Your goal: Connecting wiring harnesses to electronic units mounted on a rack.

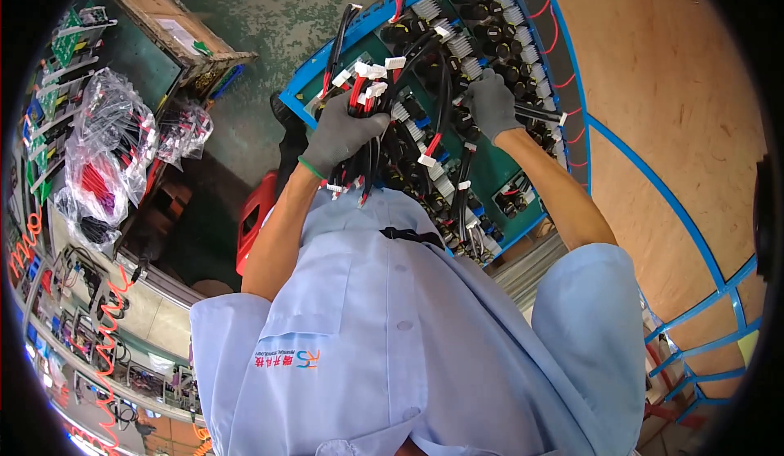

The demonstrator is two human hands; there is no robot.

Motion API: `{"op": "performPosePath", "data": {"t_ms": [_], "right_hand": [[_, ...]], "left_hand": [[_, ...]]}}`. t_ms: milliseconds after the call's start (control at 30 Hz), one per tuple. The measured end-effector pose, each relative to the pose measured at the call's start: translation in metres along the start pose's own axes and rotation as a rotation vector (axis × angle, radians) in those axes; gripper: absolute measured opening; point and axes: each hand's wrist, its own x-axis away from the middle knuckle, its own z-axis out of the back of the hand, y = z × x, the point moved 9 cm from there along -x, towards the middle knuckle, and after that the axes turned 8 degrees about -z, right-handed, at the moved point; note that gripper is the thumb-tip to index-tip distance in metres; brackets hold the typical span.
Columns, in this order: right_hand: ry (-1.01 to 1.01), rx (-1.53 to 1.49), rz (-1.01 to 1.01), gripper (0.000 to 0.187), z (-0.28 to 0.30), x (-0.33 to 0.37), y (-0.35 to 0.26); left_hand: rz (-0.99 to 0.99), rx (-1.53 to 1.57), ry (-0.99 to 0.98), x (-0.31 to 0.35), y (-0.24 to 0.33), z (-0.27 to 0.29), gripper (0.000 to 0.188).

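black cables (371, 162) sit bunched in the closed left hand (345, 136), by the boards (496, 40); the right hand (493, 106) curls over the boards, its hold hidden. the cables look light and limp, best gripped near the white plugs (371, 71).

Your left hand (347, 135) hides the middle of its bunched cables (357, 93); whether your right hand (492, 105) grips the black cable (535, 113) beside it is unclear. The upper edge cuts off the blue tray (304, 75), and your shirt (367, 309) covers part of it. Crinkled plastic bags (102, 133) obscure their contents.
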Motion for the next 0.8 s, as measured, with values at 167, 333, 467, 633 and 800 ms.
{"op": "performPosePath", "data": {"t_ms": [167, 333, 467, 633, 800], "right_hand": [[-0.033, -0.157, 0.048, 0.018, -0.006, 0.0, 0.0], [-0.086, -0.18, -0.069, 0.023, -0.022, -0.007, 0.005], [-0.118, -0.251, -0.185, 0.02, -0.023, -0.01, 0.01], [-0.111, -0.046, -0.099, 0.017, -0.008, -0.006, -0.004], [-0.1, -0.172, -0.129, 0.022, -0.01, 0.001, 0.007]], "left_hand": [[0.054, -0.017, -0.059, -0.003, -0.005, 0.0, 0.022], [0.071, -0.001, -0.077, -0.005, -0.006, 0.0, 0.022], [0.047, 0.029, -0.078, -0.004, 0.0, -0.002, 0.023], [-0.01, 0.015, -0.073, -0.003, -0.009, -0.001, 0.022], [-0.017, 0.004, -0.074, 0.003, -0.001, -0.005, 0.023]]}}
